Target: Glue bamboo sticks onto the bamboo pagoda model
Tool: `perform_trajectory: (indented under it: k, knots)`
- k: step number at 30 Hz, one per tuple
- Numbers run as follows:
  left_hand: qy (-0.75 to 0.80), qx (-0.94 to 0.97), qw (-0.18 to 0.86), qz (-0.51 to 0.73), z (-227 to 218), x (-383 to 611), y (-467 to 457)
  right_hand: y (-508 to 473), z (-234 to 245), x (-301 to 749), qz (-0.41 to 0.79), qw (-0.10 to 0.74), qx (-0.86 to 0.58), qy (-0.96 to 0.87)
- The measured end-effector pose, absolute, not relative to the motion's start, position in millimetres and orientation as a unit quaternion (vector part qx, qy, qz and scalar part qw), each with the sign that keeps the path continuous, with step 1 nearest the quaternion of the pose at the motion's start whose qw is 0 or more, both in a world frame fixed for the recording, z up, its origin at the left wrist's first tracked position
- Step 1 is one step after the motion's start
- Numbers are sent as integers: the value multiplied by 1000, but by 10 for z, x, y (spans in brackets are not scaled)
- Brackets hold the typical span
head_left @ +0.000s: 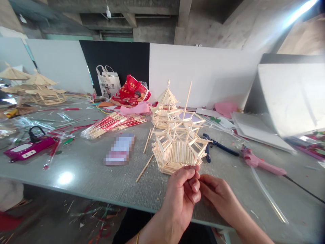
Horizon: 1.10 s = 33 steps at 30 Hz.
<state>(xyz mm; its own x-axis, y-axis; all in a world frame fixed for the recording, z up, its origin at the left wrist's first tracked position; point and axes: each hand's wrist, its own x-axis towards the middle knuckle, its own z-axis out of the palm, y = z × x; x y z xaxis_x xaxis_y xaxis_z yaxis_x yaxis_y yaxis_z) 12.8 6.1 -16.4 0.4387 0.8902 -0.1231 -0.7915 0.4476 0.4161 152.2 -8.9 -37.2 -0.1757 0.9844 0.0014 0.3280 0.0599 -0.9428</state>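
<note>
A half-built pavilion model of pale wooden sticks (179,145) stands on the grey table (83,173), with one long stick rising from its top. My left hand (181,195) is curled, its fingertips pinched at the model's near edge. My right hand (218,196) lies just right of it, fingers bent and pressed against the left hand's fingers. What the fingers pinch is too small to make out. A finished small stick pagoda (165,106) stands behind the model.
Loose sticks (145,166) lie left of the model. Bundles of red-wrapped chopsticks (114,123), a blurred packet (119,149), a magenta device (27,147), blue pliers (215,145), a pink glue gun (261,164) and bags (122,88) crowd the table. Larger stick models (38,89) stand far left.
</note>
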Motion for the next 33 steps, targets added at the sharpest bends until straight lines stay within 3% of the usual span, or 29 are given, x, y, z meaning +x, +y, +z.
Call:
perform_trajectory:
  k: [19, 22, 26, 27, 29, 33]
  knots:
    - [166, 107, 855, 479, -81, 163, 57, -150, -333, 1501, 414, 365, -533, -641]
    - [179, 112, 854, 476, -74, 155, 50, -284, -238, 1629, 330, 347, -574, -664]
    - [171, 133, 864, 454, -71, 120, -11, -315, 103, 2180, 120, 362, -644, -663]
    - [165, 145, 866, 450, -73, 105, -34, -266, 205, 2377, 62, 343, -665, -661]
    - [162, 182, 859, 450, -80, 67, -80, -108, 369, 2801, -42, 218, -751, -622]
    - [200, 272, 822, 458, -117, 1, -158, 284, 360, 3537, -59, 135, -800, -581]
